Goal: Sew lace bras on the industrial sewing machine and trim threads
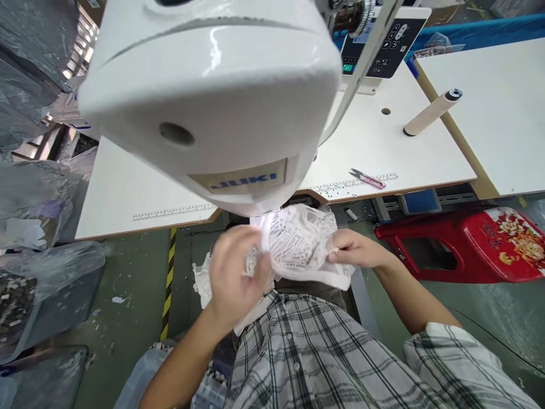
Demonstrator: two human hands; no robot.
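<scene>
Gripping white lace piece [300, 241] between left hand [234, 278], right hand [355, 250]

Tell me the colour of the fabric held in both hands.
White lace fabric, clearest in the head view.

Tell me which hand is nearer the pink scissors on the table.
Right. The right hand pinches the lace fabric just short of the table edge where the scissors lie. The left hand holds the same fabric farther left, beneath the sewing machine.
</scene>
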